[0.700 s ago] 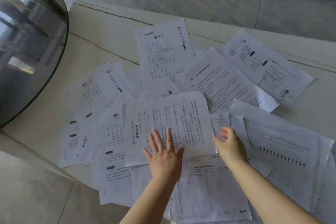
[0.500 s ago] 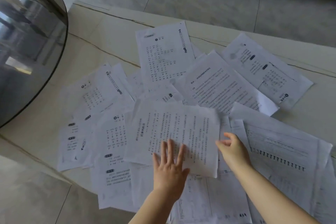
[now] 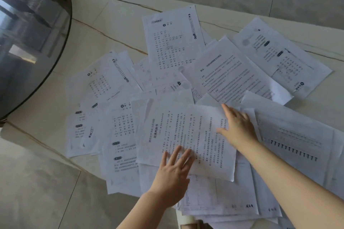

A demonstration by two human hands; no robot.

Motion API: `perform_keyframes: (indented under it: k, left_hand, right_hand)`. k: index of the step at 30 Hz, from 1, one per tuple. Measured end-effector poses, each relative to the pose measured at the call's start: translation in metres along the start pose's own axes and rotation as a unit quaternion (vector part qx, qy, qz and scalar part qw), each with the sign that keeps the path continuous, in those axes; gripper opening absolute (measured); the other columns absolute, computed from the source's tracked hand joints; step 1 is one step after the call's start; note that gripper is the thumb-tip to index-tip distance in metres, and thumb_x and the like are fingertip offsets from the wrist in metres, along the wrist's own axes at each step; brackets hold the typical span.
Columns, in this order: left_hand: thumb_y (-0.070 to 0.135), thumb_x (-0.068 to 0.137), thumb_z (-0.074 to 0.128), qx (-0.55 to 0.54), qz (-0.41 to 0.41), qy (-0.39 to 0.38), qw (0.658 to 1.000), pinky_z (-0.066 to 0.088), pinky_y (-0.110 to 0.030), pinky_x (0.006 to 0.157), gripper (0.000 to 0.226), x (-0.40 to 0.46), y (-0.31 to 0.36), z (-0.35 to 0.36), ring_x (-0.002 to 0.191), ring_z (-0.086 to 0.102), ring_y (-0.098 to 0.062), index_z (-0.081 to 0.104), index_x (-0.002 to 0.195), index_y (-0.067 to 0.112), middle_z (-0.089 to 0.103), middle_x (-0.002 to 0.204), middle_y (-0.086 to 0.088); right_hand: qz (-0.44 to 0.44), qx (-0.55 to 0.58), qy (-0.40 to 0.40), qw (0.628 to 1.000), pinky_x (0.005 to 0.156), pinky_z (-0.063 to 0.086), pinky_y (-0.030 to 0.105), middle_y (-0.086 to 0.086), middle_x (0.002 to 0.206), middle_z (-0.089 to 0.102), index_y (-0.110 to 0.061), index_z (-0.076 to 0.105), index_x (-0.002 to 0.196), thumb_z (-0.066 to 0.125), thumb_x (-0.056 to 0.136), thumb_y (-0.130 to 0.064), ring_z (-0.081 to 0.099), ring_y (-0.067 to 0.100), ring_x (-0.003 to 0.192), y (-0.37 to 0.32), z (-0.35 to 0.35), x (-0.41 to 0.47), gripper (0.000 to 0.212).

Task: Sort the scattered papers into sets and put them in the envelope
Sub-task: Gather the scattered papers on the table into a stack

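At the far left a dark round tabletop [image 3: 28,42] with a glossy surface juts over the pale stone slab [image 3: 115,29] that bears the scattered papers [image 3: 104,83]. The sheets overlap one another across the slab, from a printed sheet at the left edge [image 3: 78,130] to a tilted sheet at the far right [image 3: 279,55], with one upright sheet [image 3: 171,42] lying farthest from the person. Near the middle, a sheet of dense vertical text [image 3: 186,139] lies on top of the pile. The left hand [image 3: 173,176] presses flat on that sheet's near edge, fingers straight and spread, gripping nothing. To its right, the right hand [image 3: 240,128] rests on the same sheet's right side, fingers stretched toward its far corner and thumb out to the left; whether it pinches the paper's edge cannot be told. Right of that hand lies a sheet with a row of black marks [image 3: 297,147]. Grey floor tiles [image 3: 37,191] show at the near left.
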State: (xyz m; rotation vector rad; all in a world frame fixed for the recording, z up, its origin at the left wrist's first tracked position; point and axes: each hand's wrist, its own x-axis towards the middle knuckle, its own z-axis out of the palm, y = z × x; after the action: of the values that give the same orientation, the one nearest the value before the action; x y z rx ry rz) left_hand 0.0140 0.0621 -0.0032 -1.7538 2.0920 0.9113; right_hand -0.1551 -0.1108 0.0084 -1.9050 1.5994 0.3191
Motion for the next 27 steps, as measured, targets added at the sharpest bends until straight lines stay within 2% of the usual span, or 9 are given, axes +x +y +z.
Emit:
perform_keyframes:
  k: [3, 8, 11, 13, 16, 19, 21, 23, 27]
  left_hand:
    - [0.037, 0.098, 0.039, -0.068, -0.066, 0.021, 0.995, -0.003, -0.046, 0.12, 0.063, 0.005, 0.01, -0.007, 0.147, -0.007, -0.018, 0.008, 0.152, 0.027, 0.003, 0.159, 0.009]
    - [0.037, 0.086, 0.061, -0.123, -0.124, 0.12, 0.977, 0.031, -0.046, 0.111, 0.052, 0.013, 0.019, -0.002, 0.132, 0.04, -0.027, 0.049, 0.134, 0.024, 0.045, 0.138, -0.002]
    - [0.03, 0.087, 0.062, -0.194, -0.183, 0.171, 0.948, 0.037, -0.047, 0.107, 0.045, 0.014, 0.026, -0.003, 0.132, 0.036, -0.031, 0.053, 0.13, 0.02, 0.042, 0.14, -0.008]
    - [0.028, 0.091, 0.059, -0.271, -0.298, 0.189, 0.896, 0.032, -0.041, 0.112, 0.052, 0.011, 0.03, -0.007, 0.137, 0.026, -0.027, 0.042, 0.14, 0.021, 0.028, 0.149, -0.006]
    - [0.025, 0.09, 0.063, -0.451, -0.454, 0.191, 0.744, 0.03, -0.038, 0.109, 0.068, 0.004, 0.035, -0.016, 0.136, 0.029, -0.025, 0.027, 0.147, 0.016, 0.024, 0.149, -0.009]
    - [0.025, 0.085, 0.069, -0.536, -0.492, 0.179, 0.662, 0.037, -0.045, 0.104, 0.081, 0.0, 0.039, -0.014, 0.129, 0.041, -0.032, 0.022, 0.149, 0.011, 0.03, 0.145, -0.015]
    - [0.025, 0.083, 0.071, -0.525, -0.491, 0.169, 0.674, 0.039, -0.045, 0.104, 0.08, -0.004, 0.038, -0.01, 0.124, 0.044, -0.033, 0.025, 0.148, 0.011, 0.031, 0.144, -0.016]
    - [0.023, 0.083, 0.071, -0.503, -0.47, 0.155, 0.709, 0.042, -0.042, 0.102, 0.074, -0.007, 0.035, -0.007, 0.11, 0.048, -0.028, 0.03, 0.144, 0.015, 0.03, 0.139, -0.015]
    - [0.018, 0.084, 0.069, -0.458, -0.44, 0.153, 0.757, 0.044, -0.041, 0.1, 0.07, -0.007, 0.028, -0.005, 0.109, 0.051, -0.025, 0.032, 0.143, 0.021, 0.034, 0.135, -0.012]
  right_hand:
    - [0.016, -0.073, 0.0, 0.997, 0.099, 0.036, 0.037, 0.005, 0.145, 0.037, -0.028, 0.019, 0.148, 0.062, 0.086, -0.041, 0.034, 0.028, 0.128, -0.002, 0.004, -0.006, 0.077]
    - [0.001, 0.052, 0.037, 0.998, 0.08, 0.039, 0.034, 0.009, 0.114, 0.054, -0.017, 0.053, 0.121, 0.063, 0.085, -0.035, 0.046, 0.028, 0.105, 0.001, 0.005, -0.018, 0.041]
    - [0.028, 0.196, 0.031, 0.98, 0.064, 0.039, 0.033, 0.012, 0.099, 0.055, -0.01, 0.046, 0.101, 0.06, 0.087, -0.017, 0.052, 0.028, 0.084, 0.008, 0.006, -0.031, 0.02]
    - [0.101, 0.295, 0.042, 0.949, 0.061, 0.041, 0.031, 0.011, 0.099, 0.057, -0.011, 0.042, 0.103, 0.059, 0.086, -0.009, 0.053, 0.027, 0.081, 0.016, 0.01, -0.044, 0.024]
    - [0.175, 0.443, 0.024, 0.879, 0.063, 0.043, 0.029, 0.011, 0.112, 0.055, -0.015, 0.042, 0.114, 0.063, 0.082, 0.0, 0.053, 0.022, 0.089, 0.027, 0.017, -0.074, 0.041]
    - [0.181, 0.391, -0.107, 0.896, 0.072, 0.044, 0.029, 0.007, 0.119, 0.055, -0.015, 0.047, 0.114, 0.066, 0.081, -0.006, 0.053, 0.02, 0.097, 0.04, 0.035, -0.102, 0.039]
    - [0.181, 0.358, -0.117, 0.909, 0.072, 0.043, 0.029, 0.006, 0.111, 0.058, -0.01, 0.057, 0.091, 0.068, 0.08, -0.028, 0.056, 0.018, 0.089, 0.043, 0.039, -0.111, 0.023]
    - [0.17, 0.337, -0.065, 0.924, 0.062, 0.037, 0.027, 0.003, 0.088, 0.058, -0.014, 0.054, 0.074, 0.062, 0.08, -0.049, 0.054, 0.017, 0.075, 0.042, 0.033, -0.109, 0.036]
    - [0.128, 0.244, 0.001, 0.961, 0.063, 0.038, 0.026, 0.001, 0.097, 0.064, -0.02, 0.057, 0.117, 0.056, 0.092, -0.034, 0.055, 0.017, 0.083, 0.034, 0.03, -0.087, 0.029]
